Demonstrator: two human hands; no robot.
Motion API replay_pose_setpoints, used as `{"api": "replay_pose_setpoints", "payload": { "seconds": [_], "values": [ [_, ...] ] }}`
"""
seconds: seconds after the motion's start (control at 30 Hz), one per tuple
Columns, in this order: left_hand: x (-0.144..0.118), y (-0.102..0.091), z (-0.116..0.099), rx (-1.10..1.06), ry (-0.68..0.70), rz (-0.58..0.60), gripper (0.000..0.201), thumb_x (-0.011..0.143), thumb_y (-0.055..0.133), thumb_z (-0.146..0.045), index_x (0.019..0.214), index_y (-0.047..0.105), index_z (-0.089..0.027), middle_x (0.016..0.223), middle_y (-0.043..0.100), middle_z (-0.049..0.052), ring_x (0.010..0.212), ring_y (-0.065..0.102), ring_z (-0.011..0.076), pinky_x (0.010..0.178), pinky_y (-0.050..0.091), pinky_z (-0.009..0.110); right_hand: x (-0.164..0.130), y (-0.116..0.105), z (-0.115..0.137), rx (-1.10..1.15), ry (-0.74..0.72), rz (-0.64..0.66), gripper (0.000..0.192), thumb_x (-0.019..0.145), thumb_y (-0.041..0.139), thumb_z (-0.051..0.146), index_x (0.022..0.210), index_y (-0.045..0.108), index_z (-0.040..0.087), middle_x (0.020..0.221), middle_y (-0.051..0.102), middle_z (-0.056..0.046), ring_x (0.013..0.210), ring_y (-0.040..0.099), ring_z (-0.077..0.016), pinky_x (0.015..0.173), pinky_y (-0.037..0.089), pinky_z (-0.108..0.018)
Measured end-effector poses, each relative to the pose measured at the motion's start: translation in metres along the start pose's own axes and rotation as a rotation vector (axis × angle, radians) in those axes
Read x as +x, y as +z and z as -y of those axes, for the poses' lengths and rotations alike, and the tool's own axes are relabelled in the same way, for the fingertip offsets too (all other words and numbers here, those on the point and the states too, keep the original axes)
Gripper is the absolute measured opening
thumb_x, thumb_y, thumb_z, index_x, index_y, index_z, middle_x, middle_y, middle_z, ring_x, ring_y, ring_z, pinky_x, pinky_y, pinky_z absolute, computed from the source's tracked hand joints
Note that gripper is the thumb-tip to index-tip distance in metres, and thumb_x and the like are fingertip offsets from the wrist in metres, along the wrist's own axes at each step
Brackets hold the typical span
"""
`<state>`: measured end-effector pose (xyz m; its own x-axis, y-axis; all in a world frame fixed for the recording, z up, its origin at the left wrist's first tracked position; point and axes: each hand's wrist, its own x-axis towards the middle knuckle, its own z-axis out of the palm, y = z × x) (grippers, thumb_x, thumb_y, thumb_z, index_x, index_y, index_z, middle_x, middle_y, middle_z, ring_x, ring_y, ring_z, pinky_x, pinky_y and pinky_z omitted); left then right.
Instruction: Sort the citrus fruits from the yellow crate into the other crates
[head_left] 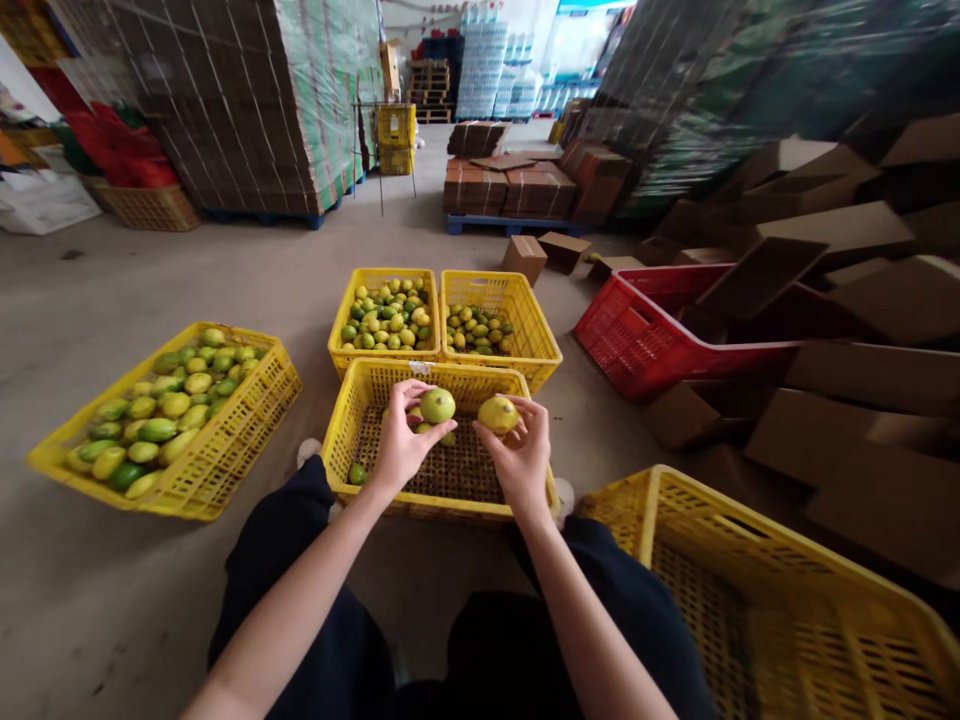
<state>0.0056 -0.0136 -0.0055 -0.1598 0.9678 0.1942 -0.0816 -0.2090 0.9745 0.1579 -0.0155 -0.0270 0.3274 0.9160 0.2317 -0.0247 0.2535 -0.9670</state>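
Observation:
Between the thumb and fingers of my left hand (401,440) is a green lemon (437,405). My right hand (521,450) grips a yellower lemon (498,414) in the same way, a short gap to the right. Both hands are above a yellow plastic crate (442,508) between my feet. Inside it a dark green lemon (358,474) lies at the left, and a few more are partly hidden behind my left hand. Just beyond stand two more yellow crates: the left one holds many green and yellow lemons (390,315), the right one a smaller pile (478,330).
A tilted yellow crate (240,430) full of lemons stands at the left. At the right are a large yellow crate (795,560), a red crate (637,330) and heaped cardboard boxes (870,410). Wrapped pallet stacks (225,100) and flattened cartons (510,190) stand farther back.

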Motion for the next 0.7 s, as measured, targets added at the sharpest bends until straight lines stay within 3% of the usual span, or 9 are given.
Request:
{"api": "replay_pose_setpoints", "payload": {
  "seconds": [0.17, 0.3, 0.4, 0.53, 0.7],
  "values": [
    [0.002, -0.003, 0.01, 0.155, 0.114, 0.087, 0.046, 0.066, 0.083, -0.022, 0.104, 0.057, -0.023, 0.113, 0.067, 0.005, 0.097, 0.062, 0.0191, 0.084, 0.045, 0.031, 0.0, 0.005, -0.006, -0.033, -0.078, 0.058, 0.043, 0.066, 0.078, 0.031, 0.106, 0.061, 0.026, 0.108, 0.061, -0.005, 0.101, 0.06, -0.0226, 0.089, 0.051, -0.041],
    [0.005, -0.005, 0.017, 0.137, 0.127, 0.097, 0.046, 0.065, 0.083, -0.025, 0.105, 0.06, -0.022, 0.114, 0.065, 0.006, 0.098, 0.063, 0.0195, 0.087, 0.047, 0.032, 0.0, 0.008, -0.006, 0.044, -0.019, 0.107, 0.046, 0.065, 0.08, 0.032, 0.108, 0.064, 0.026, 0.107, 0.065, -0.006, 0.102, 0.061, -0.0243, 0.088, 0.052, -0.041],
    [0.008, -0.006, 0.014, -0.008, -0.017, 0.105, 0.048, 0.063, 0.085, -0.028, 0.106, 0.063, -0.021, 0.116, 0.065, 0.008, 0.097, 0.064, 0.0196, 0.087, 0.049, 0.031, 0.002, 0.008, -0.001, 0.164, 0.125, 0.123, 0.053, 0.059, 0.085, 0.029, 0.107, 0.064, 0.026, 0.1, 0.069, -0.002, 0.094, 0.064, -0.0218, 0.083, 0.053, -0.038],
    [0.012, -0.01, 0.007, -0.261, -0.242, 0.134, 0.046, 0.066, 0.083, -0.03, 0.107, 0.067, -0.018, 0.109, 0.071, 0.008, 0.1, 0.065, 0.0204, 0.09, 0.048, 0.031, 0.006, 0.005, 0.005, 0.369, 0.333, 0.139, 0.04, 0.057, 0.086, 0.03, 0.09, 0.064, 0.024, 0.088, 0.07, 0.001, 0.079, 0.065, -0.0158, 0.072, 0.052, -0.028],
    [0.015, -0.014, 0.004, -0.435, -0.378, 0.133, 0.038, 0.066, 0.084, -0.025, 0.098, 0.066, -0.017, 0.094, 0.073, 0.006, 0.089, 0.067, 0.0161, 0.087, 0.048, 0.028, 0.011, -0.002, 0.009, 0.441, 0.424, 0.223, 0.034, 0.06, 0.083, 0.027, 0.091, 0.072, 0.024, 0.09, 0.071, 0.0, 0.08, 0.064, -0.015, 0.067, 0.051, -0.024]
  ]
}}
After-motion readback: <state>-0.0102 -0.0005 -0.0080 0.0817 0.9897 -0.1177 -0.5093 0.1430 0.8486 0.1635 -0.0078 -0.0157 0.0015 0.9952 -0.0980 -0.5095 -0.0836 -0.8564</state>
